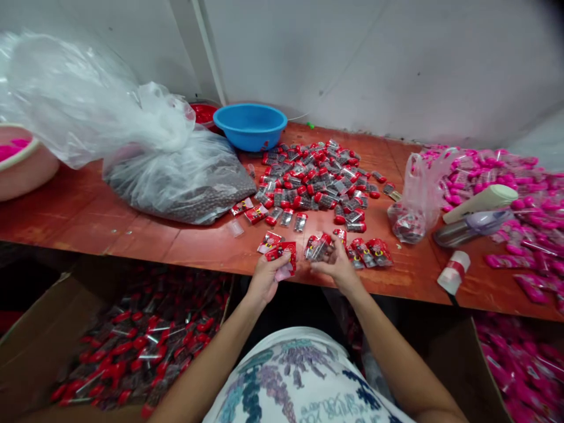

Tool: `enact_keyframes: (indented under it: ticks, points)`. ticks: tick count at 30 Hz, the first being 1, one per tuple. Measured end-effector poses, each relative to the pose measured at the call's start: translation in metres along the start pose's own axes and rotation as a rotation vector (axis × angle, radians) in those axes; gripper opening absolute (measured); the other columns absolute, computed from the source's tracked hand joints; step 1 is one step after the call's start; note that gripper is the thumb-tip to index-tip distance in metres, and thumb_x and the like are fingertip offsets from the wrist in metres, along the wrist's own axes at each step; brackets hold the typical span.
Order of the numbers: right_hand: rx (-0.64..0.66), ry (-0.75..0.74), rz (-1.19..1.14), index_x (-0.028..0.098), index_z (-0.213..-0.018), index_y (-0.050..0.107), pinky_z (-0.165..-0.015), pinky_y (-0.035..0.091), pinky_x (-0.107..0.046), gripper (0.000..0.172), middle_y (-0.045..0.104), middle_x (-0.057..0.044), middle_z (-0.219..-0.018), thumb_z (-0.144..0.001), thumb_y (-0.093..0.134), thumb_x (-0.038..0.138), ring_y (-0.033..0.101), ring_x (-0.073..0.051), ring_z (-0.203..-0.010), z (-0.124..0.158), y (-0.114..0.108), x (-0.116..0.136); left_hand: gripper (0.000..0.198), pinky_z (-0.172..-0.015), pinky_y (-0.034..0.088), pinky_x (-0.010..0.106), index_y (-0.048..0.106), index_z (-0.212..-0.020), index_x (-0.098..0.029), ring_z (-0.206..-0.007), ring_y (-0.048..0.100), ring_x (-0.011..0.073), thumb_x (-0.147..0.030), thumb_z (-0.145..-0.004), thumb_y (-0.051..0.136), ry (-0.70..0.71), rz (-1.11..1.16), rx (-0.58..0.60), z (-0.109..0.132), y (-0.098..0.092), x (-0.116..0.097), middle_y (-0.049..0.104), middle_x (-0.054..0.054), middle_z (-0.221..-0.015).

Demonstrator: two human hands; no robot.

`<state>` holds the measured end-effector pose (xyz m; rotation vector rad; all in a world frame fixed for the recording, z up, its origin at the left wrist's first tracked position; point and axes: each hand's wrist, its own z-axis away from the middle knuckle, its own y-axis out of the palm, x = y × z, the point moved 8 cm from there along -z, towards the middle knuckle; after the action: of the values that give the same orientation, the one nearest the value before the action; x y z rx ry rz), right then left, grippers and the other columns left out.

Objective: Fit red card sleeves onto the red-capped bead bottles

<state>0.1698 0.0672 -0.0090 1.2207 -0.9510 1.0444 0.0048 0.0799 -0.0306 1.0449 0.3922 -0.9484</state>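
My left hand [264,277] is closed on red printed cards [286,257] with pink undersides, held over the table's front edge. A loose red card [269,241] lies just beyond it. My right hand [338,267] grips a clear packet [316,247] with red print and dark contents. Beside that hand, several similar red printed packets [369,252] lie in a row. Further back is a big heap of small clear containers with red caps [317,173] and dark contents. Two red packets [249,211] and a few single containers [301,221] sit at the heap's near side.
A large clear bag of dark beads [180,182] and a blue basin [250,126] stand behind left. Rightward are a tied plastic bag [414,200], a tumbler [467,228], a tape roll [453,271] and pink packets [497,170]. Below the table edge are boxes of red-capped containers [145,341] and pink items [520,364].
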Motion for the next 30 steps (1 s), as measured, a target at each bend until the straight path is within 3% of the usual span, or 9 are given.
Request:
enact_keyframes:
  ticks: [2, 5, 9, 14, 23, 30]
  points:
    - [0.012, 0.049, -0.092, 0.035, -0.128, 0.035, -0.059, 0.055, -0.030, 0.076, 0.055, 0.000, -0.099, -0.065, 0.077, 0.032, 0.061, -0.016, -0.075, 0.002, 0.009, -0.009, 0.031, -0.061, 0.056, 0.026, 0.067, -0.078, -0.011, -0.058, 0.064, 0.0131, -0.015, -0.053, 0.084, 0.047, -0.006, -0.033, -0.004, -0.001, -0.001, 0.069, 0.003, -0.067]
    - [-0.058, 0.024, 0.000, 0.031, -0.123, 0.043, -0.058, 0.053, -0.027, 0.057, 0.055, 0.001, -0.088, -0.073, 0.070, 0.036, 0.058, -0.015, -0.070, 0.002, 0.015, -0.014, 0.034, -0.053, 0.055, 0.024, 0.069, -0.079, -0.011, -0.054, 0.063, 0.0131, -0.017, -0.050, 0.085, 0.062, -0.019, -0.051, -0.010, 0.002, 0.002, 0.070, 0.003, -0.066]
    - [-0.090, -0.083, 0.192, 0.027, -0.120, 0.049, -0.071, 0.050, -0.027, 0.061, 0.059, 0.002, -0.086, -0.065, 0.076, 0.022, 0.059, -0.015, -0.076, -0.006, 0.019, -0.008, 0.037, -0.061, 0.057, 0.028, 0.071, -0.084, -0.011, -0.063, 0.067, 0.0171, -0.017, -0.050, 0.086, 0.048, -0.034, -0.023, -0.011, 0.012, 0.004, 0.073, 0.006, -0.076]
    - [-0.080, -0.083, 0.303, 0.025, -0.120, 0.051, -0.062, 0.045, -0.024, 0.055, 0.058, 0.004, -0.076, -0.067, 0.066, 0.015, 0.055, -0.012, -0.064, -0.015, 0.013, 0.000, 0.039, -0.061, 0.056, 0.029, 0.070, -0.087, -0.012, -0.063, 0.068, 0.0176, -0.019, -0.052, 0.085, 0.043, -0.096, -0.003, -0.008, 0.018, 0.002, 0.073, 0.007, -0.078]
    - [-0.064, -0.095, 0.400, 0.025, -0.120, 0.054, -0.064, 0.045, -0.024, 0.057, 0.059, 0.003, -0.081, -0.066, 0.069, 0.019, 0.054, -0.012, -0.067, -0.016, 0.006, 0.010, 0.040, -0.059, 0.055, 0.027, 0.070, -0.093, -0.014, -0.066, 0.067, 0.0164, -0.021, -0.056, 0.083, 0.123, -0.154, -0.008, -0.009, 0.017, 0.001, 0.073, 0.005, -0.079]
    - [-0.086, -0.144, 0.455, 0.026, -0.121, 0.053, -0.063, 0.045, -0.025, 0.054, 0.058, 0.004, -0.077, -0.069, 0.065, 0.019, 0.054, -0.013, -0.065, -0.019, 0.008, 0.015, 0.037, -0.058, 0.055, 0.027, 0.069, -0.084, -0.012, -0.062, 0.066, 0.0163, -0.017, -0.051, 0.084, 0.073, -0.194, -0.023, -0.011, 0.019, 0.000, 0.072, 0.004, -0.072]
